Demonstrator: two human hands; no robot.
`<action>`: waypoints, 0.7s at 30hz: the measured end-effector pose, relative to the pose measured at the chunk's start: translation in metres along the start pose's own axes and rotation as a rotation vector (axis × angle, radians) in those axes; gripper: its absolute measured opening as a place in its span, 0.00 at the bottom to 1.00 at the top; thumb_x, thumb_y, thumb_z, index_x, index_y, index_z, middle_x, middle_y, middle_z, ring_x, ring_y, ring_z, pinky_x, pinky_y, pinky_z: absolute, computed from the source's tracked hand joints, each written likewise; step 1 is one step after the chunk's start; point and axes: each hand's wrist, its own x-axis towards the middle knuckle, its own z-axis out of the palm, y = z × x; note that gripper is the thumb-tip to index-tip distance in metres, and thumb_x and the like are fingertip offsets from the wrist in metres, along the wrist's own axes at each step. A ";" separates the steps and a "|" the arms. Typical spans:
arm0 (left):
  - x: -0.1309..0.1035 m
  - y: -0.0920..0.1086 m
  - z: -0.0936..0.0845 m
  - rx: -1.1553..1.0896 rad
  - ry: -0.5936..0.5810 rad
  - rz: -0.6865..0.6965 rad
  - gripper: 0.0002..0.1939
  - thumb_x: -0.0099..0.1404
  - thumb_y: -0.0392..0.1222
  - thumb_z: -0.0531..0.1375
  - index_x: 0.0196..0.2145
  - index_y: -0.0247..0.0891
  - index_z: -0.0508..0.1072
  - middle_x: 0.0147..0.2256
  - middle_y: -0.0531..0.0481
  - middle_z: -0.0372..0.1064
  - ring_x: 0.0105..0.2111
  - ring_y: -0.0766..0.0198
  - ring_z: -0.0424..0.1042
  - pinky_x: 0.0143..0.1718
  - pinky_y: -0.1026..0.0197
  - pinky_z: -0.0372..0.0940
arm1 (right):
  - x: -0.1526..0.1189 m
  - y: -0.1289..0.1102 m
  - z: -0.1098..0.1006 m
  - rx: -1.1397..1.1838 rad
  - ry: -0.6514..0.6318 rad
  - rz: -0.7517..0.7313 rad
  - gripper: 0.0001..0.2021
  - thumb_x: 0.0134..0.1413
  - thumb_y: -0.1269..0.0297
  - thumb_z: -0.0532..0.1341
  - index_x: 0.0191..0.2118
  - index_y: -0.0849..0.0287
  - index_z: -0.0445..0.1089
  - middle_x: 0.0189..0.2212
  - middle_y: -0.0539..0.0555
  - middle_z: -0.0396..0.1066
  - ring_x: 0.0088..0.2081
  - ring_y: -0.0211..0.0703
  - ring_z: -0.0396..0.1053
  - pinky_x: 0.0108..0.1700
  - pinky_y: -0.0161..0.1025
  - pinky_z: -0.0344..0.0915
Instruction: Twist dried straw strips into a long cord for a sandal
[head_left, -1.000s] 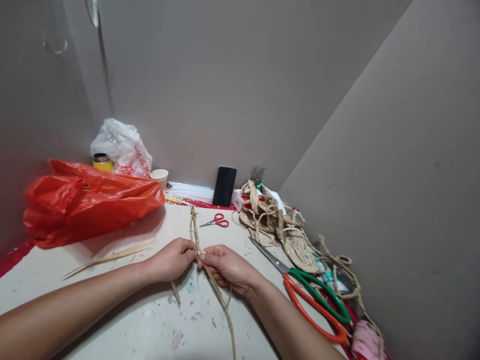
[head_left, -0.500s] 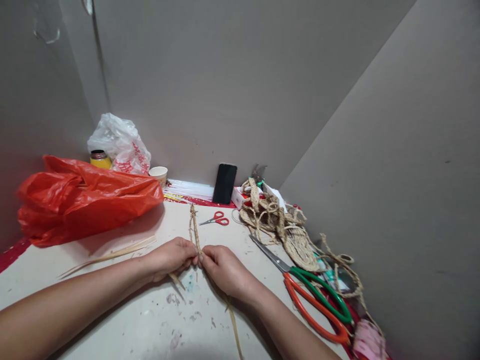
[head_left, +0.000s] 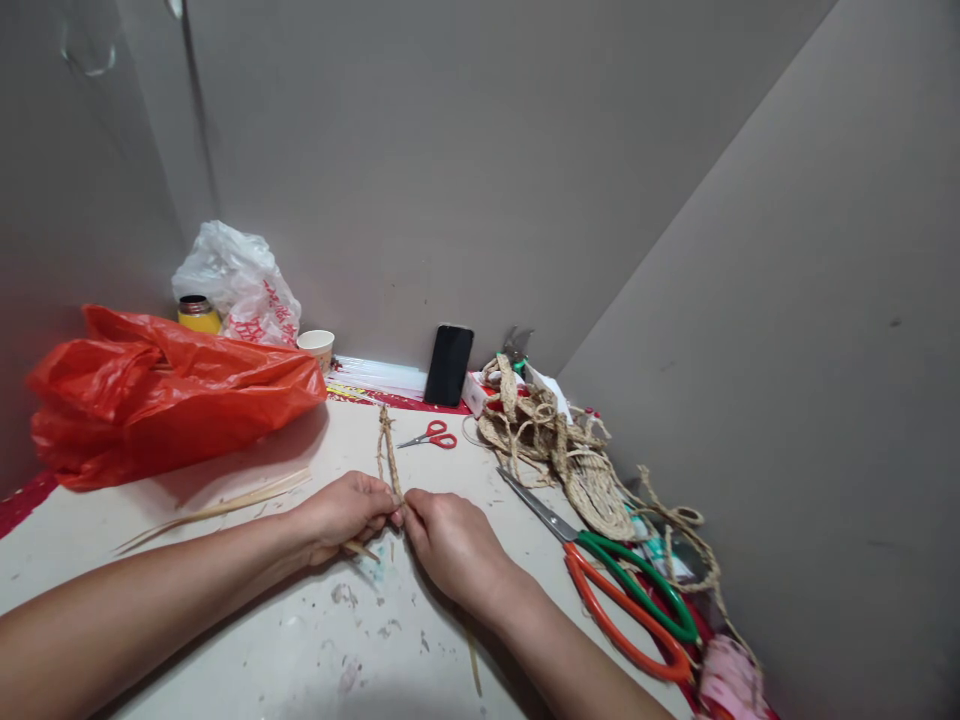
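Note:
A thin twisted straw cord (head_left: 392, 460) runs up the middle of the white board, its knotted top lying away from me. At its lower end my left hand (head_left: 354, 512) pinches it with closed fingers, and a loose straw end pokes out beneath. My right hand (head_left: 448, 540) is closed on the same end, its fingertips close beside the left ones. Another straw tail (head_left: 474, 660) shows below the right hand. Loose pale straw strips (head_left: 225, 508) lie left of my hands.
Small red scissors (head_left: 436, 435) lie beyond my hands. Large scissors (head_left: 626, 590) and a heap of braided cord (head_left: 562, 440) are on the right. A phone (head_left: 448, 366) leans on the wall. A red bag (head_left: 172, 395), paper cup (head_left: 317, 346) and yellow flask (head_left: 199, 315) stand left.
My right hand has turned slightly, with its knuckles rolled over the cord. The straw tail under it shows less, and the straw end under my left hand has swung to the right.

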 end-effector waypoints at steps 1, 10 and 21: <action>0.000 0.000 0.000 0.006 0.010 -0.003 0.12 0.51 0.47 0.58 0.22 0.34 0.67 0.10 0.62 0.47 0.11 0.76 0.40 0.15 0.64 0.32 | -0.001 0.000 -0.003 0.009 -0.008 0.001 0.13 0.59 0.64 0.50 0.31 0.58 0.71 0.29 0.57 0.75 0.28 0.43 0.67 0.28 0.38 0.45; -0.001 0.000 0.004 0.013 0.081 0.019 0.09 0.48 0.43 0.57 0.18 0.35 0.65 0.10 0.62 0.47 0.12 0.77 0.41 0.16 0.65 0.33 | -0.005 -0.003 -0.008 0.258 -0.026 0.009 0.15 0.58 0.63 0.50 0.25 0.60 0.69 0.25 0.56 0.72 0.27 0.41 0.63 0.28 0.36 0.49; -0.007 0.004 0.005 -0.047 0.049 0.034 0.12 0.48 0.44 0.59 0.16 0.36 0.59 0.11 0.62 0.46 0.13 0.77 0.40 0.17 0.65 0.33 | -0.015 -0.023 0.003 0.118 -0.042 0.016 0.16 0.57 0.68 0.47 0.30 0.62 0.72 0.28 0.59 0.74 0.28 0.43 0.67 0.29 0.36 0.52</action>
